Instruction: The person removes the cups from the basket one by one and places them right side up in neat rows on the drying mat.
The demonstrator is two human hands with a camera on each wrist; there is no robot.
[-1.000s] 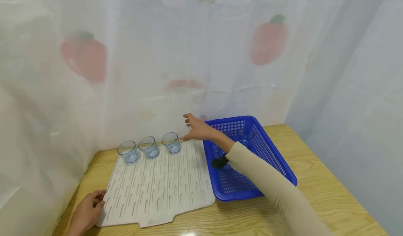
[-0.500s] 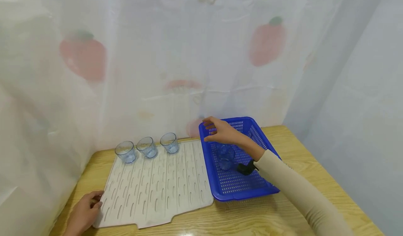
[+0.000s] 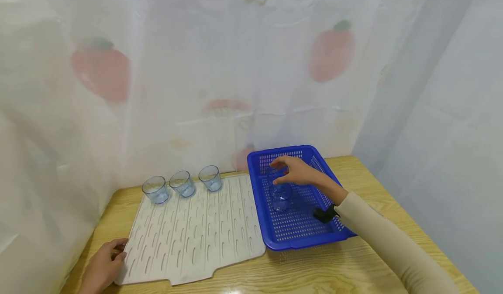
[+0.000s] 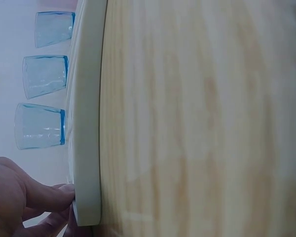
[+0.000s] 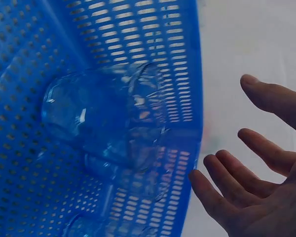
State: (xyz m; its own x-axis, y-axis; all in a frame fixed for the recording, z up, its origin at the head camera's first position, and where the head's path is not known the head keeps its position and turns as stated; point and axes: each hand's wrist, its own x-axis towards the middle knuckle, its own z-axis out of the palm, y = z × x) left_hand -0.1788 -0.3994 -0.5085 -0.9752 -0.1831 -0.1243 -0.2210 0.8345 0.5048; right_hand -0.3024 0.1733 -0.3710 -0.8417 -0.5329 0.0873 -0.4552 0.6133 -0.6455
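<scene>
"Who is nearest?"
"A left hand (image 3: 103, 263), fingers curled on the near left edge of a pale ridged mat (image 3: 192, 237), gripping it."
"And beyond?"
"A right hand (image 3: 298, 171), fingers apart and holding nothing, hovers over a blue basket (image 3: 306, 243), where clear blue glasses (image 3: 280, 201) sit."
"How would those handle?"
"Likely light, rigid, slick and breakable; best taken gently round the sides, just below the rim."
"Farther back?"
"Three more tumblers (image 3: 183, 185) line the mat's far edge before a strawberry-print curtain (image 3: 177, 111)."
"What do the wrist views add?"
"The left shows those three upright, bases down; the right, at least three glasses in the basket, partly screened by the hand in the head view."
</scene>
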